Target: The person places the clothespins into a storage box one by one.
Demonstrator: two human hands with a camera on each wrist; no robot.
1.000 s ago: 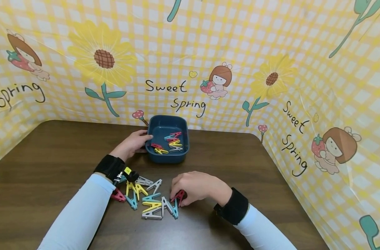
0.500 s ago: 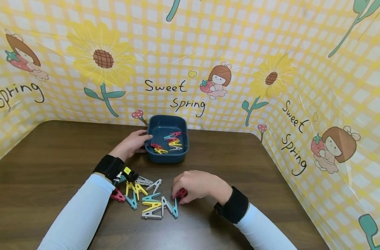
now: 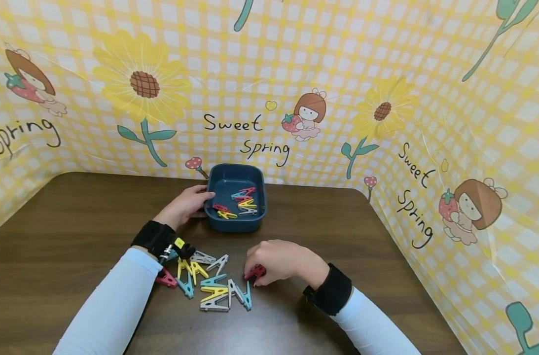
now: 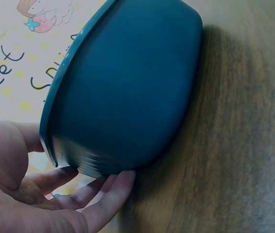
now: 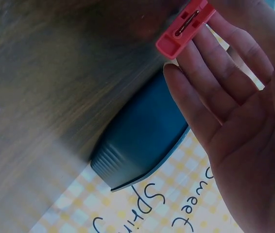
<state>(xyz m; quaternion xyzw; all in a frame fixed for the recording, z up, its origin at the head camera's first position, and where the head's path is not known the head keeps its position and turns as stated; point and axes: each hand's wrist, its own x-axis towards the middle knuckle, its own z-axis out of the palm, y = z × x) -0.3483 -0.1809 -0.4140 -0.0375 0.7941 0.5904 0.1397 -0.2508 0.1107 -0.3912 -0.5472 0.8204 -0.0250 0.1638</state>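
In the head view a dark blue plastic bin stands near the table's back edge, with several red, yellow, blue and grey clothespins inside. My left hand grips its left wall, thumb at the rim and fingers against the outside, as the left wrist view also shows. Nearer to me, my right hand pinches a red clothespin between thumb and fingers. The right wrist view shows the spring side of that red clothespin. Just left of this hand lies a loose pile of clothespins.
A brown wooden table carries everything. Yellow checked cloth with printed flowers and figures rises behind it and on the right. Another red clothespin lies beside my left forearm, which partly covers the pile's left end.
My right hand has lifted the red clothespin slightly away from the pile, and the clothespin has turned a little in its fingers. The left hand and bin stay put.
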